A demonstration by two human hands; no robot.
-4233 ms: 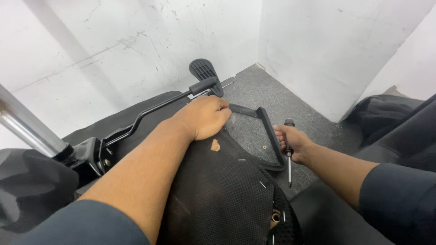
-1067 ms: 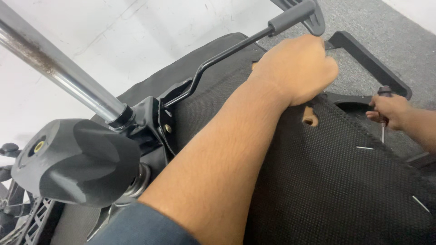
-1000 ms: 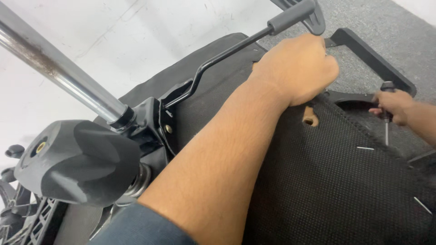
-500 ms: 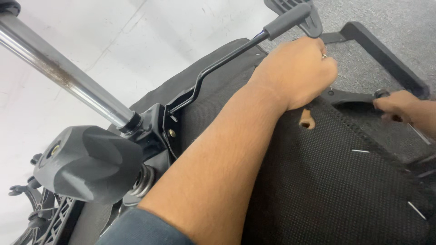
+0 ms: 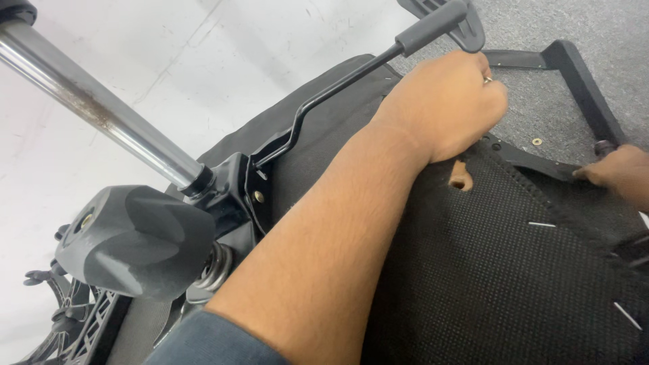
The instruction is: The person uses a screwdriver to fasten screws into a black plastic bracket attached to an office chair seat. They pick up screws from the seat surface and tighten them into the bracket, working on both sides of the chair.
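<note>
Left hand (image 5: pixel 446 105) curled, gripping the upturned chair seat (image 5: pixel 514 270) edge below the lever (image 5: pixel 351 74); right hand (image 5: pixel 618 172) grip unclear.

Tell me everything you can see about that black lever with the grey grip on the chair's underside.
The lever is a thin black metal rod with a double bend near its base, where it enters the black bracket beside the shiny steel column. It rises diagonally toward the upper right and ends in a grey grip sleeve. It passes just above the left hand, which rests on the seat's black fabric; whether they touch is unclear.
</note>
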